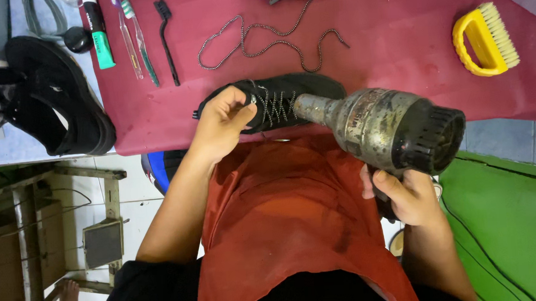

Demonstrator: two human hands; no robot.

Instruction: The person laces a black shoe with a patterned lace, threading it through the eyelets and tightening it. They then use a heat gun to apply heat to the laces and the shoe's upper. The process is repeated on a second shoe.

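Observation:
A black laced shoe [283, 98] lies on its side at the near edge of the maroon table cover [396, 34]. My left hand [221, 122] grips its heel end and holds it steady. My right hand [408, 195] is closed on the handle of a worn, scorched metal heat gun [383, 126]. The gun's nozzle points at the shoe's toe end and almost touches it. An orange-red apron [284, 217] covers my lap below the shoe.
A loose speckled shoelace [262, 44] lies behind the shoe. A yellow scrub brush [485, 38] sits at the right. Toothbrushes [133, 35], a small black brush [165, 37] and a tube [98, 31] lie at back left. Another black shoe [57, 94] rests left of the table.

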